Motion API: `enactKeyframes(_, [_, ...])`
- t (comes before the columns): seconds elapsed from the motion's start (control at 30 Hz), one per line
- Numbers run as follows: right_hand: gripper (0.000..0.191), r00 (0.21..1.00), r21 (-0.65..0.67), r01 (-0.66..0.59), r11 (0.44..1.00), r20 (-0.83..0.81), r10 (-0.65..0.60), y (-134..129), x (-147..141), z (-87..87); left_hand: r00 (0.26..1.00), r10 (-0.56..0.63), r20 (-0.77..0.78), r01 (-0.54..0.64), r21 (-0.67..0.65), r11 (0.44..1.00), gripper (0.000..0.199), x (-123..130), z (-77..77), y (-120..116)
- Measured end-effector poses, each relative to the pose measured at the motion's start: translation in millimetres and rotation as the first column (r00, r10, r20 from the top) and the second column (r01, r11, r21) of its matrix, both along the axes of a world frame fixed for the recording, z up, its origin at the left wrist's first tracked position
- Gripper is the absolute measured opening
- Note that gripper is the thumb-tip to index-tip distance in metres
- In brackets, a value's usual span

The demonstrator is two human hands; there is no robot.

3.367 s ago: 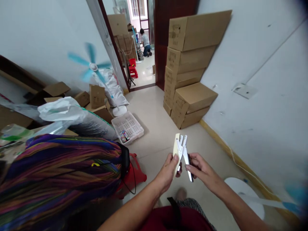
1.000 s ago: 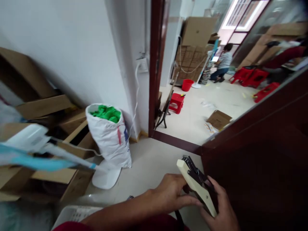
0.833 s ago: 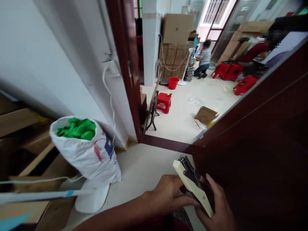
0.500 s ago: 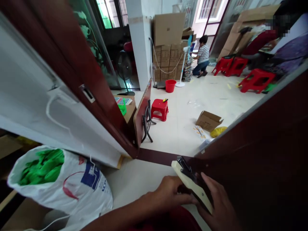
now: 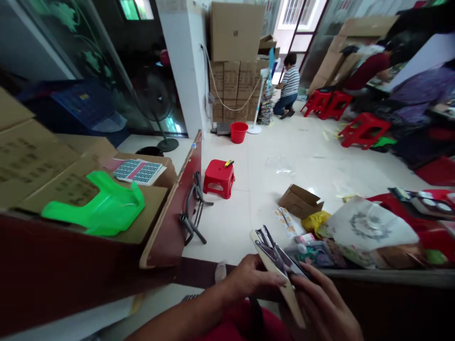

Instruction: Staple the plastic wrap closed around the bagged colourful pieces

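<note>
A long tool (image 5: pixel 279 272) with a cream handle and dark metal jaws, which looks like a plier stapler, is held between my hands at the lower centre. My left hand (image 5: pixel 249 279) grips its cream side, thumb laid along the handle. Wrapped round the other side and lower end is my right hand (image 5: pixel 325 303), its fingers partly over the metal. The jaws point up and away from me. Part of a shoe (image 5: pixel 220 271) shows on the dark threshold just beyond my left hand.
A folded table (image 5: pixel 174 208) leans at the left beside cartons with a green plastic bag (image 5: pixel 103 203). Ahead are a red stool (image 5: pixel 219 177), a red bucket (image 5: pixel 238 132) and an open carton (image 5: pixel 300 201). Bags lie at right. People sit or kneel farther back.
The view has moved forward through the doorway. The white sack at the left is gone from view, and the cartons, green bag and items at the right have come into sight. Both hands still hold the tool.
</note>
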State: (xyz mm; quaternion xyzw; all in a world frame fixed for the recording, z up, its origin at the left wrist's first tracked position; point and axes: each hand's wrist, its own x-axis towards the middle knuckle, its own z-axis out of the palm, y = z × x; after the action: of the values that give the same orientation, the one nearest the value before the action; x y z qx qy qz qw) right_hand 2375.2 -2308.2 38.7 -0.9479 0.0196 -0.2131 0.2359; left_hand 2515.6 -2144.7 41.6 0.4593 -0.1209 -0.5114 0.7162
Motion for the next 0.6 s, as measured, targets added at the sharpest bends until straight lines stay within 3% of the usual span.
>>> enactKeyframes(0.13, [0.033,0.994,0.141,0.1,0.985,-0.048,-0.094,-29,59,3.8,0.992,-0.107,0.061,0.11,-0.034,0.993,0.05,82,6.1,-35])
enactKeyframes(0.27, [0.033,0.991,0.082,0.091,0.992,-0.105,-0.082,-75,116,-12.7,0.98,-0.128,0.15,0.131,-0.013,0.991,0.049,151,2.9,-81])
enactKeyframes(0.47, [0.041,0.994,0.004,0.094,0.996,-0.061,-0.093,-175,225,-45.5,0.962,-0.112,0.25,0.106,0.038,0.994,0.044,255,-9.6,-186])
enactKeyframes(0.6, [0.062,0.987,0.091,0.093,0.992,-0.136,-0.08,-223,315,-41.7,0.974,-0.008,0.225,-0.051,0.256,0.965,0.041,315,-10.8,-256])
